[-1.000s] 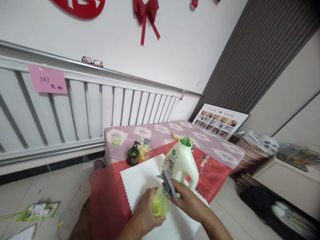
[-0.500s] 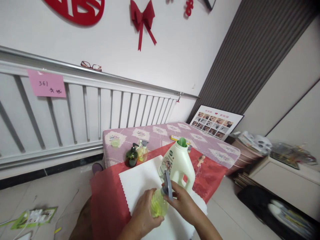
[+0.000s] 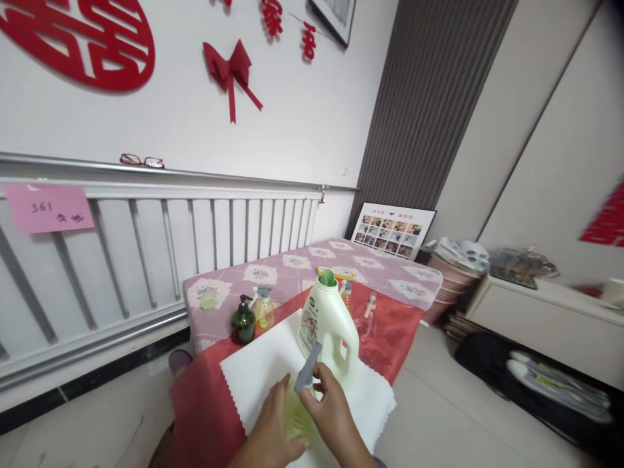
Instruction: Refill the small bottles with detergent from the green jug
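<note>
My left hand is wrapped round a small clear bottle of yellow-green liquid, low over a white mat. My right hand pinches the bottle's grey pump head at the top. Just behind stands a large cream detergent jug with an open green spout.
The mat lies on a red cloth over a table with a pink patterned cloth. A dark green pump bottle, a yellow pump bottle and small clear bottles stand there. White railing behind; a low cabinet to the right.
The camera has swung up and to the right, so the hands sit lower in view. The grey pump head has turned, and both hands still grip the small bottle.
</note>
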`<state>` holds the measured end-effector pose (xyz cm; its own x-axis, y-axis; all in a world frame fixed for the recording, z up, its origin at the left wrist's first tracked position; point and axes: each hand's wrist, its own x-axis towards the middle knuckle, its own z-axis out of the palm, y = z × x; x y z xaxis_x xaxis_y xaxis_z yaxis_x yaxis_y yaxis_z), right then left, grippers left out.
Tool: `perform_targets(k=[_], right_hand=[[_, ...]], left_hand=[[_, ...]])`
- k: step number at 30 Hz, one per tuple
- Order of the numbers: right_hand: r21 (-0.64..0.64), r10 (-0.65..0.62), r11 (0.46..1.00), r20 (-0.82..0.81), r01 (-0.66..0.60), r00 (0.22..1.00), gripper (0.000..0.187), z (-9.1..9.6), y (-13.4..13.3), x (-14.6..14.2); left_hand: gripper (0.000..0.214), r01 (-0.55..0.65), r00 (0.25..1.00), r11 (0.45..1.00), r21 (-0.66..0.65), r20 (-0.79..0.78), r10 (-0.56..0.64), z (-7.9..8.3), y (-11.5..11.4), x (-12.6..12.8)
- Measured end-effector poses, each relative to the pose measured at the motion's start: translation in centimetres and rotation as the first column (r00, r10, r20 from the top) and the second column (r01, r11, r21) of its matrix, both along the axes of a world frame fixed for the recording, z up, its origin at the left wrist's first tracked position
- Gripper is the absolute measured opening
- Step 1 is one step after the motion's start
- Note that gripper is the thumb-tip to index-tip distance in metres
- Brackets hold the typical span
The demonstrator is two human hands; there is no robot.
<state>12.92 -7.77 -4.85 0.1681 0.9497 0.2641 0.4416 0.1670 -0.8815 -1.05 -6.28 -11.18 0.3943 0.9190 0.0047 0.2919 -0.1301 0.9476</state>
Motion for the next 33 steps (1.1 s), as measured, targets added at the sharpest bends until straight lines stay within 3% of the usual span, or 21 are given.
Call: perform_targets(k=[2, 8, 14, 19, 23, 26, 33], right_hand=[[0.017, -0.014, 1.0, -0.034, 0.014, 0.999, 0.018, -0.3, -0.2, -0.2], [0.045, -0.082, 0.995, -0.167, 0.09, 0.983, 0.019, -1.0, -0.7, -1.2], [0.003, -0.103, 0.993, -0.417, 0.114, 0.903, 0.024, -2.1, -0.9, -2.3], [-0.057, -0.127, 0.992, -0.514, 0.113, 0.849, 0.032, -3.3, -0.6, -2.5], [-0.103, -0.173, 0.984, -0.407, 0.143, 0.897, 0.031, -3.5, -0.8, -2.2], [-0.036, -0.104, 0.995, -0.34, 0.098, 0.935, 0.028, -3.2, -1.0, -1.9], [0.032, -0.041, 0.998, -0.365, 0.057, 0.93, 0.031, -3.1, -1.3, -1.8]], left_hand=[[0.096, 0.003, 0.999, 1.0, -0.028, 0.036, -0.002, 1.1, -0.1, -0.6], [0.042, -0.245, 0.951, 0.97, 0.0, 0.194, 0.24, 4.7, -0.6, 0.8], [0.026, -0.323, 0.939, 0.946, -0.029, 0.11, 0.325, 7.1, -1.3, 3.6], [0.021, -0.276, 0.952, 0.961, -0.023, 0.129, 0.277, 6.8, -0.8, 3.4], [0.025, -0.065, 0.993, 0.995, 0.072, 0.1, 0.058, 5.6, 0.4, 1.7], [0.032, 0.058, 0.994, 0.997, 0.044, 0.085, -0.061, 4.9, 1.0, 0.8], [0.036, 0.06, 0.994, 0.998, 0.018, 0.088, -0.061, 4.8, 0.5, 1.0]])
